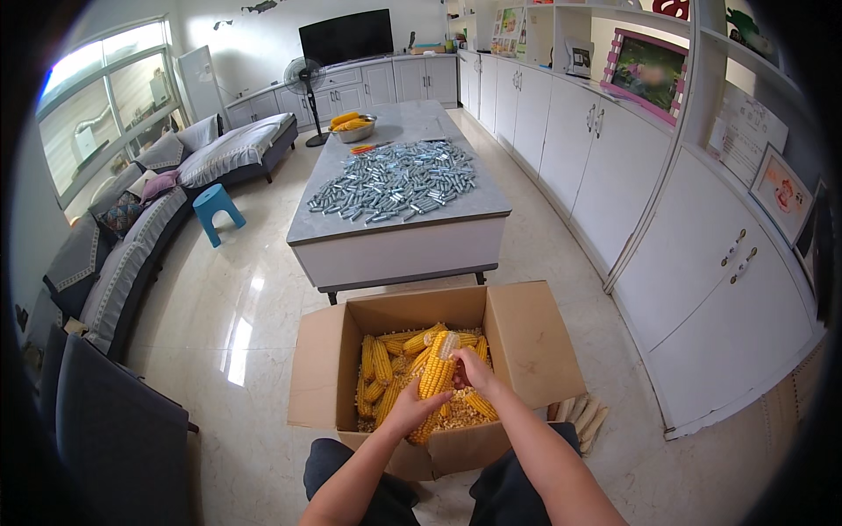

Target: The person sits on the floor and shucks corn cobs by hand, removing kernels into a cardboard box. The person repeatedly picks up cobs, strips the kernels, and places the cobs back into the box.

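An ear of yellow corn is held tilted over an open cardboard box, and a pale patch near its upper end has no kernels. My left hand wraps round its lower part, thumb lying across the kernels. At the upper right side of the ear, my right hand has its fingers curled against it; the ear partly hides their tips. Inside the box, more corn ears lie heaped on loose kernels. The box stands between my knees.
Bare cobs lie on the floor by the box's right side. Beyond it, a long grey table carries many small metallic cylinders and a metal bowl of corn. A blue stool, sofa and white cabinets flank it.
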The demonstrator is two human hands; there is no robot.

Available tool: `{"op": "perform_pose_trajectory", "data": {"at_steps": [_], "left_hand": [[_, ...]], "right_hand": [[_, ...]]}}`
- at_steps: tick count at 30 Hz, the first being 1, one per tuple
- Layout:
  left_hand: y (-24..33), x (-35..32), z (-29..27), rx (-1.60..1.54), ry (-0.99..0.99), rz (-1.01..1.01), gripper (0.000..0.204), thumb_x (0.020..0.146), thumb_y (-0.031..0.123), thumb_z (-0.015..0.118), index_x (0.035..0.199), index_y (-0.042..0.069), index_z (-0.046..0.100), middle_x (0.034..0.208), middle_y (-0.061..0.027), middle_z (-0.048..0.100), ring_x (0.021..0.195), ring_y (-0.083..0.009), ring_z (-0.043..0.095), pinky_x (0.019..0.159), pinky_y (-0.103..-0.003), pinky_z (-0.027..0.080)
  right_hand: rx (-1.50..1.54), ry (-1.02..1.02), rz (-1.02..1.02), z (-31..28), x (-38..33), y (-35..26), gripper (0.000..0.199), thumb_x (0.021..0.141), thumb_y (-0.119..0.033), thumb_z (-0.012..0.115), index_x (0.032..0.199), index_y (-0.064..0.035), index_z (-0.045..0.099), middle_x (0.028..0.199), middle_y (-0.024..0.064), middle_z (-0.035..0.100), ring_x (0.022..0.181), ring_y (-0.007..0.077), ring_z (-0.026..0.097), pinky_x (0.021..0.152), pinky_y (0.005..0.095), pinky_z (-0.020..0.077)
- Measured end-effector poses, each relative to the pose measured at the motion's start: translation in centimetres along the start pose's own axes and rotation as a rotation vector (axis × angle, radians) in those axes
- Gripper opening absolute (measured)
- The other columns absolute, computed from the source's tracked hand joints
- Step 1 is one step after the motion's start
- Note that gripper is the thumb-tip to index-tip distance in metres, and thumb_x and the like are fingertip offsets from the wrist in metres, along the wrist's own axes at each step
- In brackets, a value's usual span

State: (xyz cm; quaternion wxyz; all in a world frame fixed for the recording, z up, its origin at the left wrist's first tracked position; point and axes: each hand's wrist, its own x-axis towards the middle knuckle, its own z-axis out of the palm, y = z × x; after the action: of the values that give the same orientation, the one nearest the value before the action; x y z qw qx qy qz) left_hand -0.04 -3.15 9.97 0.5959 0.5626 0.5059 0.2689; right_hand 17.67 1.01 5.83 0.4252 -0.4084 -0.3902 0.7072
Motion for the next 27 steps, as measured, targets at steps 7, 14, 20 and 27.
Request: {"op": "perform_pose_trajectory", "data": {"at_steps": [7,14,20,27], "left_hand": [[0.2,-0.3,0.3,0.219,0.105,0.087,0.055,0.072,0.03,0.07,0.107,-0.007,0.048,0.091,-0.016,0.062,0.082,-0.0221,0.062,0.072,-0.03,0.048],[-0.2,-0.1,0.9,0.223,0.141,0.116,0.055,0.072,0.031,0.07,0.105,-0.007,0.048,0.09,-0.0178,0.062,0.082,-0.025,0.062,0.072,-0.032,0.048],[-0.8,0.1,1.5,0.269,0.194,0.173,0.054,0.073,0.03,0.069,0.105,-0.007,0.047,0.092,-0.0204,0.061,0.085,-0.0281,0.062,0.073,-0.034,0.048],[-2.2,1.3,1.4,-0.053,0.129,0.129,0.053,0.073,0.029,0.069,0.105,-0.006,0.047,0.089,-0.0177,0.061,0.083,-0.0238,0.061,0.071,-0.032,0.048]], "right_hand": [[-0.149,0.13,-0.095,2.1,-0.4,-0.3,0.034,0.085,-0.03,0.056,0.107,-0.0071,0.044,0.08,0.0003,0.055,0.056,0.0044,0.05,0.043,0.0186,0.038],[-0.246,0.255,-0.291,1.5,1.2,2.7,0.044,0.086,-0.03,0.055,0.113,0.0011,0.039,0.094,0.0087,0.055,0.088,0.014,0.054,0.074,0.025,0.0448],[-0.43,0.424,-0.214,2.4,0.9,2.3,0.048,0.087,-0.034,0.053,0.112,0.0051,0.039,0.098,0.0112,0.054,0.093,0.0173,0.052,0.079,0.0259,0.0415],[-0.127,0.343,-0.184,1.5,2.4,3.3,0.044,0.088,-0.03,0.051,0.113,0.0046,0.041,0.102,0.0117,0.054,0.094,0.0158,0.052,0.08,0.0271,0.0421]]}}
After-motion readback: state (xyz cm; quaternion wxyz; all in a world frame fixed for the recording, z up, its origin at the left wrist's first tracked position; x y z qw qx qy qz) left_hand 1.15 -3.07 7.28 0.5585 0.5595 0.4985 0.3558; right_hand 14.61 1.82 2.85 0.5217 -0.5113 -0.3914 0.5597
